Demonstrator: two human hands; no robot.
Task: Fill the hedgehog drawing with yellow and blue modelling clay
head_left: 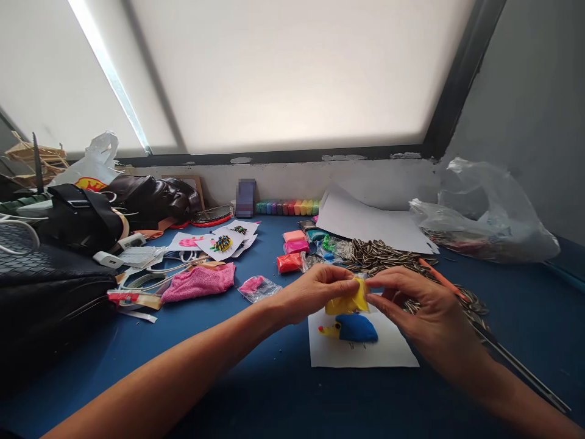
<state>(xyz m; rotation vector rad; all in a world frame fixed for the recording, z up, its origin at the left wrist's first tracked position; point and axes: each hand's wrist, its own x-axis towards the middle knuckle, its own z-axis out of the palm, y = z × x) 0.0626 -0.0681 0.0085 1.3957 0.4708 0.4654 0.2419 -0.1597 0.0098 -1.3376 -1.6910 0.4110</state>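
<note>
My left hand (pixel 325 291) is closed around a packet of yellow modelling clay (pixel 350 302), thumb on top. At the packet's right edge, the thumb and forefinger of my right hand (pixel 414 305) pinch its clear wrapper. Just below the packet lies a white paper sheet (pixel 365 358). On it is a clay animal figure (pixel 357 328) with a flat blue body, a yellow pointed face, a dark eye and a red nose tip. Short drawn lines show under its body. Behind my hands spreads a pile of striped sunflower seeds (pixel 377 255).
Packets of coloured clay (pixel 296 246) and a clear wrapper with pink clay (pixel 258 286) lie left of the seeds. Finished paper pictures (pixel 223 244), a pink cloth (pixel 200 282) and dark bags (pixel 55 274) fill the left. Metal tweezers (pixel 525 369) and a plastic bag (pixel 493 213) are right.
</note>
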